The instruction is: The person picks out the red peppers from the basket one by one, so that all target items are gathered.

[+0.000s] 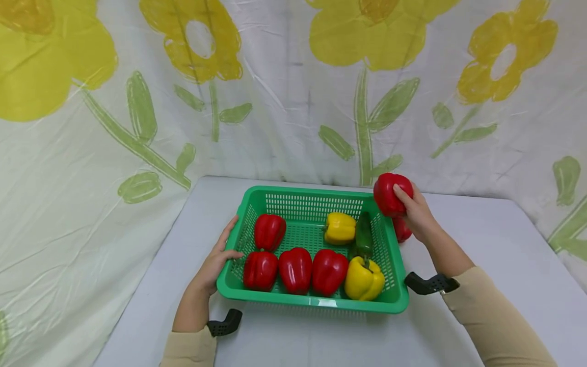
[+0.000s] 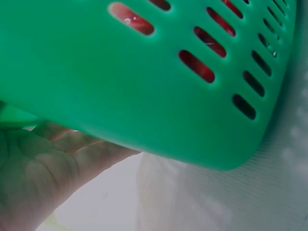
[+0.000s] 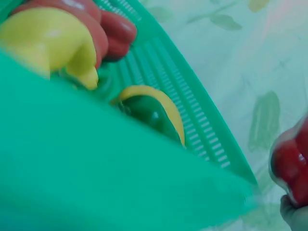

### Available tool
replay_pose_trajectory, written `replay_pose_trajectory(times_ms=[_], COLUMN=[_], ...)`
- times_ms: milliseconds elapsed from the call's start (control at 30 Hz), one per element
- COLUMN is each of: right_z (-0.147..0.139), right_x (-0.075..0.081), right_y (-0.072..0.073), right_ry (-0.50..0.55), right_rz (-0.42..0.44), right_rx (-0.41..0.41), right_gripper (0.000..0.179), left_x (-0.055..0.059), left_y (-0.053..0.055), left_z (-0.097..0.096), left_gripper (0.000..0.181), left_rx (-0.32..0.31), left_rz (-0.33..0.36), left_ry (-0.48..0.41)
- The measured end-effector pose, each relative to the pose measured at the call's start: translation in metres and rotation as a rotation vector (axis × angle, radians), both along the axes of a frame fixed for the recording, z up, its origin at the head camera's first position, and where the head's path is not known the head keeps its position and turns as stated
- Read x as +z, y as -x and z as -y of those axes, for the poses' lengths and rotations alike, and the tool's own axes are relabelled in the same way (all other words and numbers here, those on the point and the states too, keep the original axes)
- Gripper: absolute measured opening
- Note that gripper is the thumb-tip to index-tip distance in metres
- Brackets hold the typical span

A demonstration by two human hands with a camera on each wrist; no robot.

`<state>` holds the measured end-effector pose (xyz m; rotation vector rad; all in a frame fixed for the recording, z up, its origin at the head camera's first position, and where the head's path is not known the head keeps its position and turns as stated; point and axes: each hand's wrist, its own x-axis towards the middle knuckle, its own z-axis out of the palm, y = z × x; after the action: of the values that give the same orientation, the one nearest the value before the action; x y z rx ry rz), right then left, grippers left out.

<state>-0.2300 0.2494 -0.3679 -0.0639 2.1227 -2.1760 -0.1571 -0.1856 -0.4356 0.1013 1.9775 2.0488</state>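
A green plastic basket [image 1: 316,302] with slotted walls stands on the table. At its left side, my left hand [image 1: 215,267] grips the rim, thumb over the edge and fingers along the outside; the left wrist view shows that hand [image 2: 53,168] against the outer wall. My right hand [image 1: 416,210] holds a red bell pepper [image 1: 390,196] above the basket's back right corner. The same pepper [image 3: 293,161] shows at the right edge of the right wrist view. Inside lie several red bell peppers [image 1: 295,271], two yellow bell peppers [image 1: 340,228] and a dark green pepper [image 1: 364,234].
Another red pepper [image 1: 401,230] lies just outside the basket's right wall, partly hidden by the held one and my hand. The white table [image 1: 481,239] extends to both sides. Behind it hangs a white cloth [image 1: 284,122] painted with yellow flowers.
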Motion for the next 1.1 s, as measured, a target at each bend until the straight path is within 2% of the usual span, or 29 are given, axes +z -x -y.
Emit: replay_pose_trajectory(times_ms=[300, 567, 667, 867, 1100], right_z=[-0.032, -0.066, -0.076, -0.092, -0.103], right_x=[-0.011, -0.025, -0.032, -0.047, -0.066], right_y=[0.0, -0.002, -0.001, -0.001, 0.002], right_ry=[0.021, -0.003, -0.048, -0.147, -0.263], right_rz=[-0.027, -0.018, -0.01, 0.048, 0.137], right_rx=[-0.095, -0.197, -0.227, -0.269, -0.308], right_gripper=[0.043, 0.049, 0.054, 0.073, 0.081], left_x=[0.0, 0.0, 0.0, 0.001, 0.0], left_y=[0.0, 0.0, 0.0, 0.0, 0.0], left_z=[0.0, 0.0, 0.0, 0.0, 0.0], left_gripper=[0.079, 0.08, 0.08, 0.079, 0.079], left_rx=[-0.005, -0.009, -0.005, -0.002, 0.003], left_rz=[-0.003, -0.002, -0.001, 0.001, 0.003], left_ry=[-0.002, -0.002, 0.006, 0.004, 0.004])
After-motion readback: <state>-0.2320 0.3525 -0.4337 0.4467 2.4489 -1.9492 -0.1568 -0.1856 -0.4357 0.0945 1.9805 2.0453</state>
